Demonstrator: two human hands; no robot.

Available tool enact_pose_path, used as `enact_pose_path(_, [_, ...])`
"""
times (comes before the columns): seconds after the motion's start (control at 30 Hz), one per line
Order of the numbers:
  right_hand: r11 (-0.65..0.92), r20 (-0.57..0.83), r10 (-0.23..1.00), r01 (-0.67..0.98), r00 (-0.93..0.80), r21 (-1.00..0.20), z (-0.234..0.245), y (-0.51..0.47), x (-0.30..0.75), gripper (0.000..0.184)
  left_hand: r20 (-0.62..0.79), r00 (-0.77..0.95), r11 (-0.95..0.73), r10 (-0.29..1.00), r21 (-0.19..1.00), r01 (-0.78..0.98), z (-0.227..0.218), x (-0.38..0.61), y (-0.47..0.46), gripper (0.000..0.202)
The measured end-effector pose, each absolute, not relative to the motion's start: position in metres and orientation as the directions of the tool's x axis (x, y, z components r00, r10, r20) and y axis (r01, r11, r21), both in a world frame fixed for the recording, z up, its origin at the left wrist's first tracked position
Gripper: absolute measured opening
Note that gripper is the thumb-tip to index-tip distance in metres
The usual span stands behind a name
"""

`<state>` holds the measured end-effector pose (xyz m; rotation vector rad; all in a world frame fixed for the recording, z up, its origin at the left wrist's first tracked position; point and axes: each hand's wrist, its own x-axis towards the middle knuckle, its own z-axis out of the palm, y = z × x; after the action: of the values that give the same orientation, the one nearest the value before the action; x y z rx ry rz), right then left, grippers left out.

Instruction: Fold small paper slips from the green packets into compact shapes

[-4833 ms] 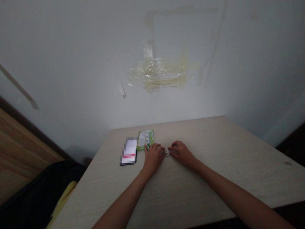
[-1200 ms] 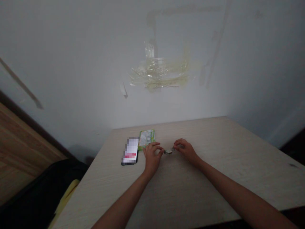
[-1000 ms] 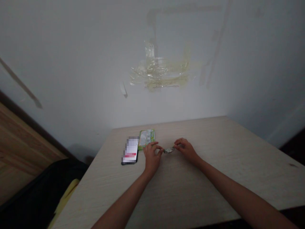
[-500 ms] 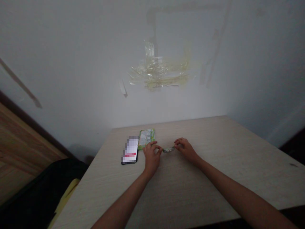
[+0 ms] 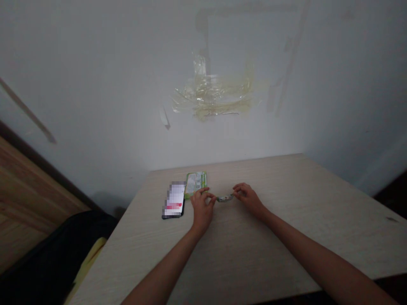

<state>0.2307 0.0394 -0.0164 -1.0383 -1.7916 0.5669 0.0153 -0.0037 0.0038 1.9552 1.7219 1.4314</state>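
Between my two hands a small, thin printed strip (image 5: 225, 198), greyish with a green end, is held just over the table; its exact kind is too small to tell. My left hand (image 5: 202, 207) pinches its left end between thumb and fingertips. At the other end, the fingertips of my right hand (image 5: 247, 197) are closed on it. The strip sags slightly in the middle. Right behind my left hand lies a green and white printed packet (image 5: 196, 182), partly covered by the fingers.
Left of the packet lies a phone (image 5: 174, 200) with a lit, blurred screen. The pale wooden table (image 5: 286, 182) meets a wall (image 5: 111, 106) bearing old clear tape (image 5: 216, 95). Dark and yellow cloth (image 5: 89, 258) sits off the table's left edge.
The strip has tilted a little between my fingers and its right end sits slightly higher. Both hands hold almost the same place.
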Motion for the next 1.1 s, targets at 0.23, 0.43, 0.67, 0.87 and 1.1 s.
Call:
enact_pose_path(0.23, [0.534,0.517,0.842,0.368,-0.154,-0.761,-0.016,0.038,0.229,0.010,0.537,-0.137,-0.330,0.832,0.679,0.656,0.004,0.016,-0.004,0.004])
enact_pose_path(0.43, [0.519,0.510,0.850,0.366,-0.130,-0.772,-0.017,0.038,0.229,0.010,0.537,-0.153,-0.332,0.829,0.694,0.640,0.003,0.017,-0.004,0.004])
enact_pose_path(0.67, [0.523,0.514,0.849,0.339,-0.124,-0.782,-0.017,0.038,0.228,0.010,0.536,-0.155,-0.335,0.830,0.701,0.629,0.005,0.017,-0.005,0.003])
enact_pose_path(0.87, [0.531,0.529,0.842,0.334,-0.107,-0.779,-0.017,0.037,0.226,0.014,0.542,-0.154,-0.339,0.826,0.697,0.632,0.005,0.017,-0.006,0.004])
enact_pose_path(1.1, [0.592,0.558,0.803,0.377,-0.209,-0.712,-0.008,0.028,0.228,0.015,0.577,-0.101,-0.372,0.810,0.640,0.672,0.007,0.013,-0.008,0.002])
